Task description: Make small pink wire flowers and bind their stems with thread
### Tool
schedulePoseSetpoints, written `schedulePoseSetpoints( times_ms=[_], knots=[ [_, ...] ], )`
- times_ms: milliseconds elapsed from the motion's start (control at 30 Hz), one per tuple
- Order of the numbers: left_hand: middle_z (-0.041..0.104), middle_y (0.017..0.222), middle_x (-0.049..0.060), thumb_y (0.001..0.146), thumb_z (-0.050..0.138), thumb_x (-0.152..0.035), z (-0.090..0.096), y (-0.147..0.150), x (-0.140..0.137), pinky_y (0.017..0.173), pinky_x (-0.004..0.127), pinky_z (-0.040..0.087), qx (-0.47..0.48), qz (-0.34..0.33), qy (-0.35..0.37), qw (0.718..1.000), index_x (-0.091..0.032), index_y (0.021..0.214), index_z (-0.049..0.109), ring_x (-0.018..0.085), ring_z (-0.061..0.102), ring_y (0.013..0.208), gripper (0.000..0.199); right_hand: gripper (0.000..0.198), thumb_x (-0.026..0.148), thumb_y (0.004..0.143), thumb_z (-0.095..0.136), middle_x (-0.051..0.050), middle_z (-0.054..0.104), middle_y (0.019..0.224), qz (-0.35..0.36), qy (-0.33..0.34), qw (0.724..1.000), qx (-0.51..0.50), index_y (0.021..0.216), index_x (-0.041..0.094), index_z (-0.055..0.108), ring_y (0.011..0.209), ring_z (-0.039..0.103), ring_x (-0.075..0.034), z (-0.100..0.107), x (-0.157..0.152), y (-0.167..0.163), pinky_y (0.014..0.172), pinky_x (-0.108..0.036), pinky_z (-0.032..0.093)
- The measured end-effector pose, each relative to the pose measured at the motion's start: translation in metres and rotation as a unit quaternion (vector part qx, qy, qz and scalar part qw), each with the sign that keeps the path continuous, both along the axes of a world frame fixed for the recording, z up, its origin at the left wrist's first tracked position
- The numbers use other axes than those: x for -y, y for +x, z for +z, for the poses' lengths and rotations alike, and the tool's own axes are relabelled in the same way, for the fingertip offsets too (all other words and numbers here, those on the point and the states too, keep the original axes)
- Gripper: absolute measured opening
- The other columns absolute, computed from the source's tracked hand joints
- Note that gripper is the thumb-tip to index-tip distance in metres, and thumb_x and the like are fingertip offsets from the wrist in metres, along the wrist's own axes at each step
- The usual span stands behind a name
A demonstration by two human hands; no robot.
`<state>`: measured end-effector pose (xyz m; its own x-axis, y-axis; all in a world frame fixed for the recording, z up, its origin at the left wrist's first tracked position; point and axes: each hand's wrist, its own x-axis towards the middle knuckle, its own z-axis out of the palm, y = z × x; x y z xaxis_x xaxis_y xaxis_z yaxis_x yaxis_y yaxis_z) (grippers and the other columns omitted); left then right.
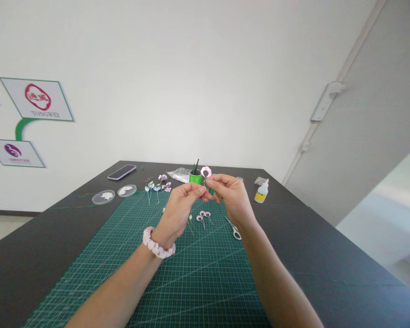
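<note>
Above the cutting mat (187, 278), a pink craft flower (205, 169) stands upright on a thin stem between my two hands. My left hand (181, 205) is closed in a pinch on the lower stem. Just under the blossom, my right hand (233, 196) pinches the same stem, its fingertips nearly touching those of the left. The fingers hide most of the stem. On the mat below lie several small pink flowers (203, 215) on wire stems and a green leaf piece (190, 218). White-handled scissors (235, 231) rest beside my right wrist.
Blue flowers (152, 187) and purple flowers (163, 178) lie at the mat's far edge. Two shallow dishes (103, 197) with white pieces and a phone (122, 172) are left. A green can (195, 177) and clear plastic bag (178, 175) stand behind; a glue bottle (261, 192) is right.
</note>
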<state>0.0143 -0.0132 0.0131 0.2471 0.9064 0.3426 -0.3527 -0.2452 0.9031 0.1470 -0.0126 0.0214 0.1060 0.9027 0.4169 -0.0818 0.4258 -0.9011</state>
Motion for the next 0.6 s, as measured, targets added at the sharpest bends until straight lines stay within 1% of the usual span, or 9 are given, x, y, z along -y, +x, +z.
schedulePoseSetpoints(
  times_ms=[600],
  knots=[
    [0.069, 0.065, 0.002, 0.079, 0.065, -0.021, -0.0011, 0.0002, -0.0008, 0.078, 0.03, 0.045, 0.019, -0.007, 0.0, 1.0, -0.016, 0.065, 0.069, 0.014, 0.059, 0.069, 0.015, 0.017, 0.034, 0.067, 0.074, 0.003, 0.056, 0.05, 0.016, -0.002, 1.0, -0.003, 0.068, 0.017, 0.072, 0.04, 0.038, -0.007, -0.0007, -0.001, 0.0002, 0.041, -0.024, 0.027]
  ],
)
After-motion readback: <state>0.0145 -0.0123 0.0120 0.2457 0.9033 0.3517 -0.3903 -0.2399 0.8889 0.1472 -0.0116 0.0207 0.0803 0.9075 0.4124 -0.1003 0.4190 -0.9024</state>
